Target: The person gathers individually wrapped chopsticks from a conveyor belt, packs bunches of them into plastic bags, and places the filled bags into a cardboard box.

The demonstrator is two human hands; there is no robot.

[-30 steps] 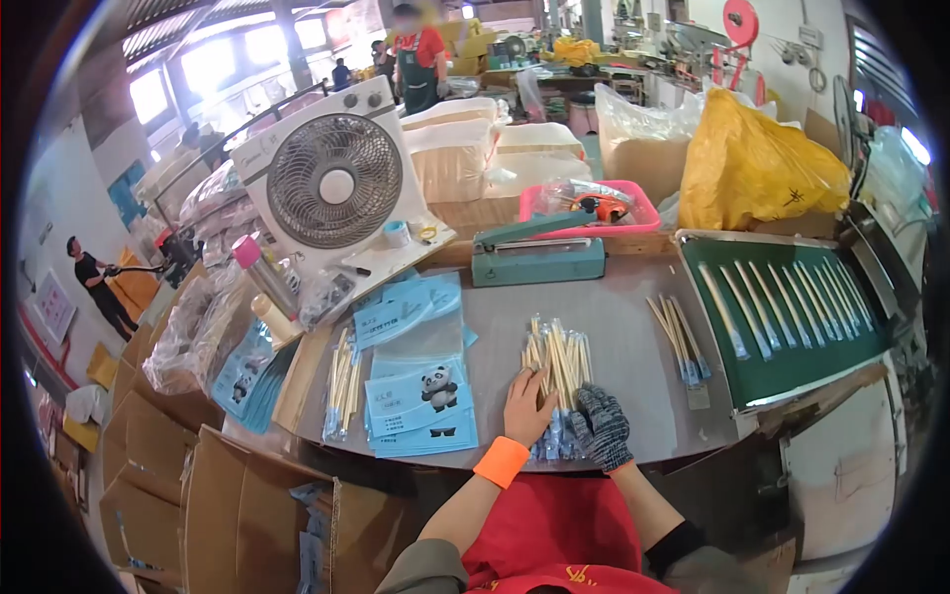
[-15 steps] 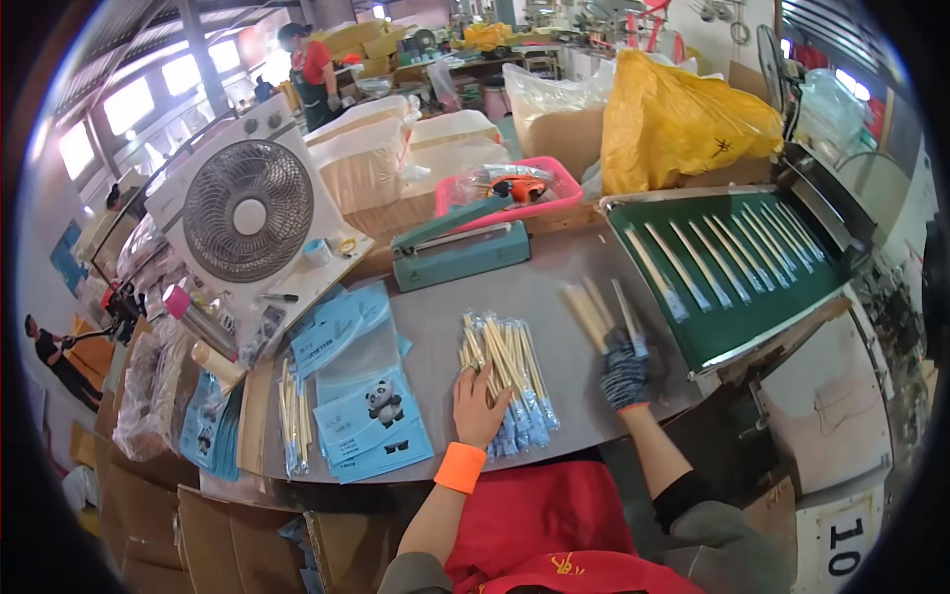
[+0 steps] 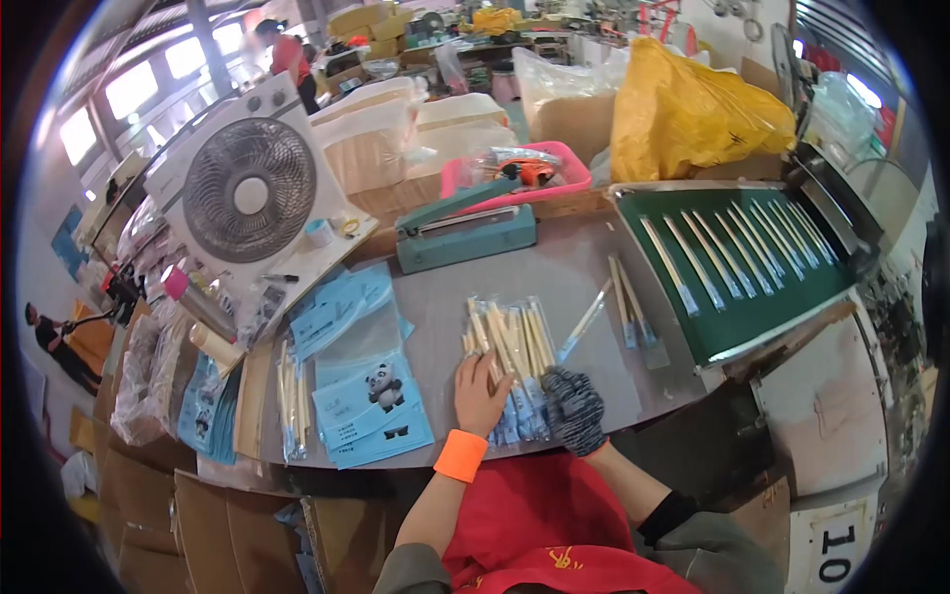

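A pile of chopsticks in clear and blue wrappers (image 3: 519, 342) lies on the grey tabletop in front of me. My left hand (image 3: 482, 393), bare with an orange wristband, rests on the pile's left side, fingers spread. In a grey knitted glove, my right hand (image 3: 576, 411) is against the pile's lower right side. Its fingers look bent, but their tips are hidden. One slanted wrapped packet (image 3: 586, 322) has its lower end close to the glove; I cannot tell whether they touch. Two more packets (image 3: 629, 302) lie farther right.
On the right, a green conveyor belt (image 3: 732, 317) carries a row of wrapped packets. A teal bag sealer (image 3: 465, 241) stands behind the pile. Blue panda-printed bags (image 3: 371, 416) lie to the left, below a white box fan (image 3: 250, 193). A pink basket (image 3: 569, 178) sits at the back.
My right hand has moved left from beside the conveyor to the pile. Packets that were blurred near it are now sharp on the table. My left hand stays on the pile.
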